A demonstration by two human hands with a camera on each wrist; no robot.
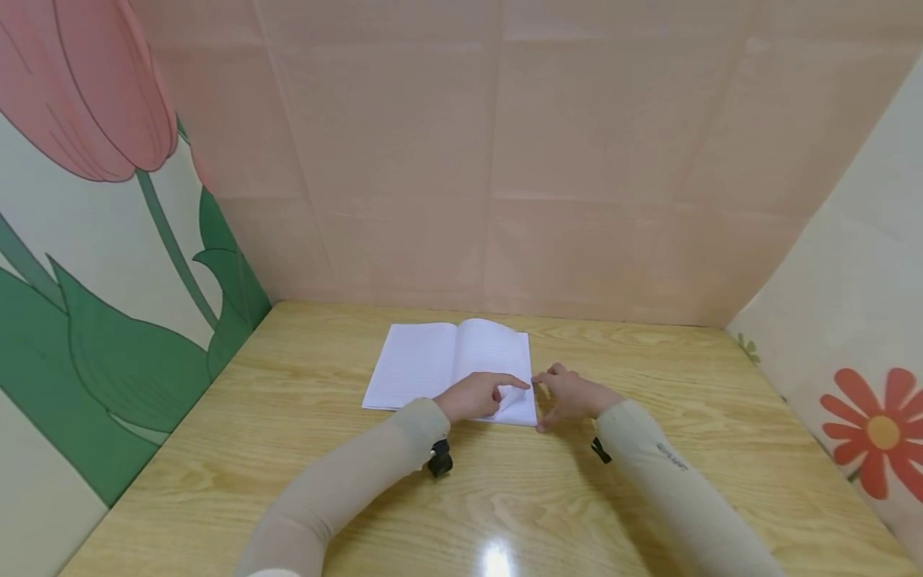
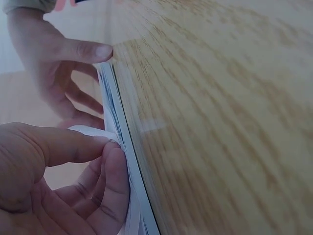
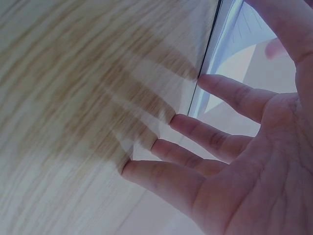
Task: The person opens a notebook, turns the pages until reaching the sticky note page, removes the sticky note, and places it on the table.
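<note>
An open notebook [image 1: 414, 365] with lined white pages lies on the wooden table, its right-hand page curving up near the spine. Over the right page, my left hand [image 1: 479, 396] pinches a lifted bit of page [image 2: 93, 130] between thumb and fingers, as the left wrist view shows. At the notebook's right edge is my right hand [image 1: 571, 396], fingers spread and fairly straight. Its fingertips [image 3: 208, 81] rest on the table right along that edge, with nothing gripped.
The wooden table [image 1: 216, 449] extends around the notebook to a pink-covered back wall [image 1: 490, 160]. A tulip-painted panel [image 1: 108, 320] borders the left side, and a white panel with a red flower [image 1: 881, 433] the right. Light-coloured sleeves cover both forearms.
</note>
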